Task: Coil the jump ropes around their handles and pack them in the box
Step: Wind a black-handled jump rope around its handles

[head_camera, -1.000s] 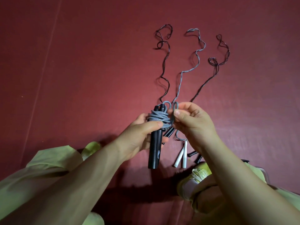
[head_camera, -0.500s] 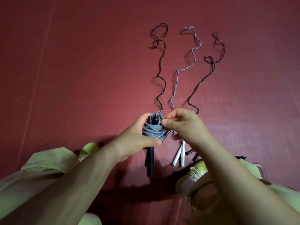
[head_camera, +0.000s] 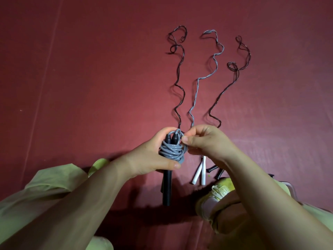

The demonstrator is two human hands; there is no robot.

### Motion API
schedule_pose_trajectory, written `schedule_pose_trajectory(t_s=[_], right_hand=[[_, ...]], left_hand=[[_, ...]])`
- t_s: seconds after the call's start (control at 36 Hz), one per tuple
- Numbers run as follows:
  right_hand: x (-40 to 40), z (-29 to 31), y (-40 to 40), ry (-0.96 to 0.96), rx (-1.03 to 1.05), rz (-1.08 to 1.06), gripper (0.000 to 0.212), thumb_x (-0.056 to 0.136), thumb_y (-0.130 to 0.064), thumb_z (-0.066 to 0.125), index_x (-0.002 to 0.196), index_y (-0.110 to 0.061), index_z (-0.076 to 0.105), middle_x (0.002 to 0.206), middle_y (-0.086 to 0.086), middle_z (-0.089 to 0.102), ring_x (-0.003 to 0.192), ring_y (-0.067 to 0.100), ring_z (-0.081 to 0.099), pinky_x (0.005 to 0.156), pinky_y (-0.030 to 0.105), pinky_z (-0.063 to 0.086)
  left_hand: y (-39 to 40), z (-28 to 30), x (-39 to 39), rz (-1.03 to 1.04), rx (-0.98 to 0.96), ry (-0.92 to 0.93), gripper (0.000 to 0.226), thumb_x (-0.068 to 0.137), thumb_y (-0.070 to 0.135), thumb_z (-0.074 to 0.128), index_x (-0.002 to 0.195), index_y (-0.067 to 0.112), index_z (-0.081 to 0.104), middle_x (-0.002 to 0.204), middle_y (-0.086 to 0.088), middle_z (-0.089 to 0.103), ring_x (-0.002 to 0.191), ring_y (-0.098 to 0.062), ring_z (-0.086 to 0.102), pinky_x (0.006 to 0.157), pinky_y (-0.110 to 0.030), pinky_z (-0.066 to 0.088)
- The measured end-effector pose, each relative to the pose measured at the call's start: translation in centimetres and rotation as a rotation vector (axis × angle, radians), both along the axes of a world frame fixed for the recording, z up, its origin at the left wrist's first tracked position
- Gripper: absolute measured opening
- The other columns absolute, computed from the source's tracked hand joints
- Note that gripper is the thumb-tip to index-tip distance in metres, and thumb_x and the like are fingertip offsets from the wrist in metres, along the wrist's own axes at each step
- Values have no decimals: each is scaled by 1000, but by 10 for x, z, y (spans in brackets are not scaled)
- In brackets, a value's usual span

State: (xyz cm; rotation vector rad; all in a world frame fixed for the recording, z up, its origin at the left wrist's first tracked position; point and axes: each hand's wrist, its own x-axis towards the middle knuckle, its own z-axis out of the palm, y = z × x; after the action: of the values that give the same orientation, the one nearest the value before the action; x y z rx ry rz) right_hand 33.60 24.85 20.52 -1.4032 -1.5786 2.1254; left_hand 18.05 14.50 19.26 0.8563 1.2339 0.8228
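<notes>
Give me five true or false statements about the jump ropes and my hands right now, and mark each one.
1. The left hand grips black handles wrapped in a grey rope coil. True.
2. The right hand rests flat on the floor. False: it pinches the grey rope loop at the top of the handles.
3. Three uncoiled ropes lie stretched on the red mat. True.
4. The middle rope on the mat is bright green. False: it is pale grey, with white handles.
5. A packing box sits beside the ropes. False: no box is in view.
</notes>
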Motion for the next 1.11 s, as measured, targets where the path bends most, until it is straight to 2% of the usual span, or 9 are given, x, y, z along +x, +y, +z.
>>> schedule_pose_trajectory(t_s=[0.17,0.28,0.44,0.61,0.69,0.81,0.92,1.0,1.11], right_hand=[[1,-3,1,15,-84,41,17,80,-9,72,66,-15,64,66,5,66,61,15,60,78,38,48],[-1,-2,0,83,-161,21,15,64,-14,82,67,-18,68,69,8,64,63,20,55,75,38,45],[-1,-1,-1,148,-253,7,7,70,-15,74,76,-16,76,78,10,65,83,27,50,83,41,38],[-2,-2,-4,110,-246,5,2,71,-20,71,69,-19,71,77,6,62,78,21,53,81,34,47],[-2,-4,-4,87,-260,-1,19,81,-17,66,64,-21,71,72,-1,61,67,11,53,65,22,50],[-4,-3,-5,109,-292,-69,8,69,-23,69,71,-17,64,65,-3,61,59,8,52,51,17,48],[-6,-5,-7,120,-237,-130,14,87,-14,63,74,-14,57,61,-4,63,54,7,54,47,17,42],[-9,-6,-10,109,-120,-178,17,92,-13,60,76,-15,55,62,-5,61,52,6,52,47,19,39],[-12,-7,-14,83,74,-176,17,94,-13,60,77,-13,54,68,0,57,55,6,51,47,19,42]], left_hand=[[-3,3,-1,-71,-13,42,74,55,24,78,116,47,43,104,8,57,88,-2,56,83,-32,51],[-4,7,-4,-70,-12,11,71,58,20,79,111,55,47,107,4,59,94,-10,59,91,-49,51],[-3,12,-5,-65,-27,-34,69,55,25,77,111,55,49,117,-14,57,96,-28,62,89,-66,47],[-2,12,-4,-79,2,43,72,55,31,75,111,61,42,115,-11,57,93,-15,57,88,-56,51],[-2,10,-5,-77,15,55,73,55,31,75,114,60,41,111,-2,58,93,-11,57,87,-51,51],[-1,12,-5,-58,30,85,81,58,25,76,122,56,37,118,1,58,97,-5,58,91,-39,52],[-1,15,2,-9,46,99,83,63,20,74,125,55,32,122,8,56,101,-3,58,92,-27,50],[0,12,6,83,33,109,76,55,36,76,110,68,35,115,-4,63,102,-25,66,96,-43,52],[2,9,6,137,-17,97,68,51,38,75,108,47,39,110,-20,64,96,-39,66,91,-57,50]])
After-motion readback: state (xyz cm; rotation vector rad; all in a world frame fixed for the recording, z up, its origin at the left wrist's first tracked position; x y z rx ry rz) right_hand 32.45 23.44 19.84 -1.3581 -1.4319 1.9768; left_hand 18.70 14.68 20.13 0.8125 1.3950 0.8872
